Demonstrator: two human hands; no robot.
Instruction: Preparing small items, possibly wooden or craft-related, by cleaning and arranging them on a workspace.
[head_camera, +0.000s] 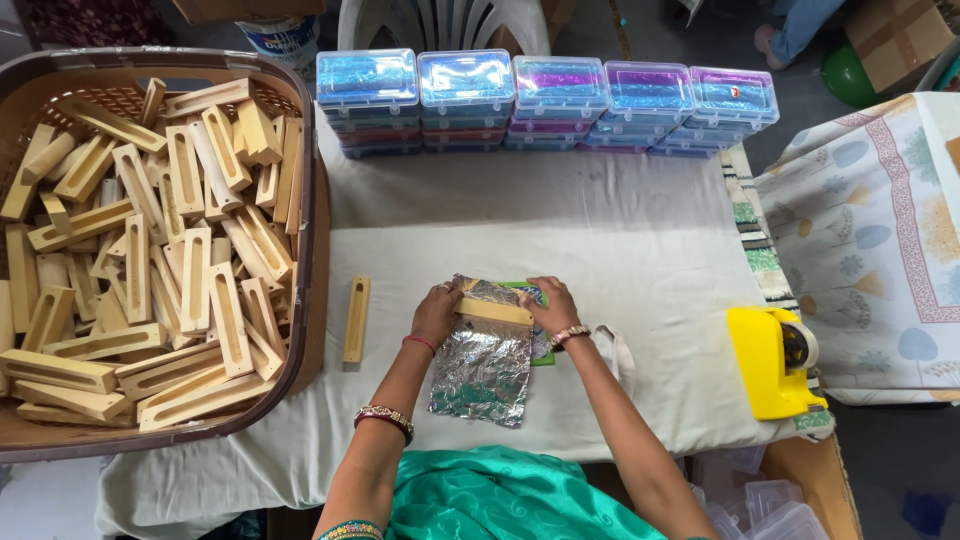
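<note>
Bench (620, 250) under white cloth, basket (310, 200) of wooden blocks at left | left hand (436, 315) and right hand (550, 305) both press wooden block (492, 310) onto foil sheet (483, 370) mid-bench | risk: thin foil may tear or crease if the block slips under uneven pressure.

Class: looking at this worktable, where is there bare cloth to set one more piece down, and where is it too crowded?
Bare white cloth lies between the row of clear plastic boxes and the hands, left and right, on a wooden block over crinkled silver foil. Another patch separates them from the yellow tape dispenser. The brown basket of wooden blocks is crowded.
</note>
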